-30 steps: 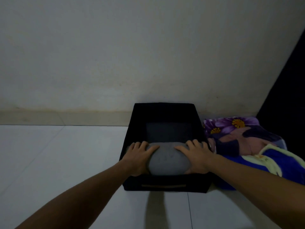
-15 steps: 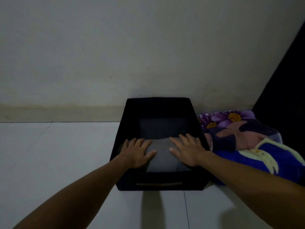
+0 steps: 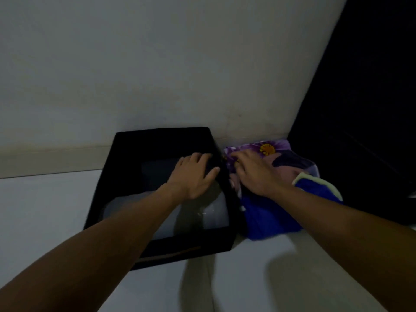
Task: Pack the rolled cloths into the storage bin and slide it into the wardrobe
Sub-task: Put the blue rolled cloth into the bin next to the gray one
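Now left hand spread flat over bin edge; right hand grip loose on floral cloth.

Our left forearm hides the middle of the grey cloth in the bin. Motion blur smears the bin's front handle. The dark wardrobe runs off the right edge, its details lost in shadow.

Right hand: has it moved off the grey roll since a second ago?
Yes. The right hand has left the grey roll in the bin and gone right, past the bin's wall, onto the floral cloth.
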